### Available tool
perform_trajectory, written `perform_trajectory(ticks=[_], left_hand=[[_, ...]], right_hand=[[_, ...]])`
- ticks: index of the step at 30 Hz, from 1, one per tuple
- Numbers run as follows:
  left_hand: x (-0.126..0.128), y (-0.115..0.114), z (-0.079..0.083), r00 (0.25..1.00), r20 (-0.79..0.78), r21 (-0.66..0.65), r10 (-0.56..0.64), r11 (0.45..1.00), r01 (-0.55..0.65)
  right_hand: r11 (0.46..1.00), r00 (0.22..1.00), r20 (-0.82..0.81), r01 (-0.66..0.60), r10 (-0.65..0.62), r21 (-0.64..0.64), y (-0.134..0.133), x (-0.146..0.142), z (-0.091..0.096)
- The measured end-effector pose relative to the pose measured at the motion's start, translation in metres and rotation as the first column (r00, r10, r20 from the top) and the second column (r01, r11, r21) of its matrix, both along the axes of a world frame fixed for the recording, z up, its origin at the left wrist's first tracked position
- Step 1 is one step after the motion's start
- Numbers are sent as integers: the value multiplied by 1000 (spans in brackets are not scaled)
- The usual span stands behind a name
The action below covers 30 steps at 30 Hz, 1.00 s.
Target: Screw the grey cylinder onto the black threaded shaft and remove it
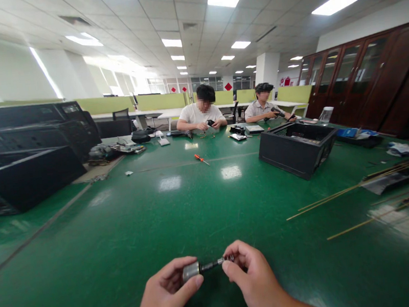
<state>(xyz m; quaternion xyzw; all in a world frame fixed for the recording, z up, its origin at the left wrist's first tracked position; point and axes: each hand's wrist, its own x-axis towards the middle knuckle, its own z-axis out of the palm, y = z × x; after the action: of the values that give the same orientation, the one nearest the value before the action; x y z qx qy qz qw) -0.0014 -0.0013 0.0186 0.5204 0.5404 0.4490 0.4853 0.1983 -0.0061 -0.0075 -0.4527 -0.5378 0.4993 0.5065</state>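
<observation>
Low in the head view, my left hand point(165, 293) grips a short silver metal cylinder point(191, 272) between thumb and fingers. From the cylinder a thin dark shaft point(210, 265) points to the right, tilted slightly upward. My right hand point(253, 278) pinches the far end of this shaft, where a small shiny metal piece point(229, 258), perhaps coiled, shows between thumb and fingertips. Whether that piece is separate from the shaft I cannot tell. Both hands are just above the green tabletop point(196, 213).
An orange-handled screwdriver point(199, 158) lies mid-table. Black computer cases stand at right point(293, 151) and left point(26, 181). Long thin rods point(328, 200) reach in from the right. Two people sit across the table, one in a white shirt point(187, 116), with small parts before them.
</observation>
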Motion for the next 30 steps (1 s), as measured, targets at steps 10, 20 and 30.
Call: perform_trajectory(ticks=[10,20,30], left_hand=[[0,-2,0,997,-28,11,76,997,-76],[-5,14,-10,943,181,37,278,957,-289],[-37,-24,19,961,-86,111,263,961,-253]], right_hand=[[1000,992,-126,22,-22,0,4,-1,-4],[998,969,-245,-34,22,-44,7,-5,-11],[998,961,-274,-53,40,-39,12,-1,-7]])
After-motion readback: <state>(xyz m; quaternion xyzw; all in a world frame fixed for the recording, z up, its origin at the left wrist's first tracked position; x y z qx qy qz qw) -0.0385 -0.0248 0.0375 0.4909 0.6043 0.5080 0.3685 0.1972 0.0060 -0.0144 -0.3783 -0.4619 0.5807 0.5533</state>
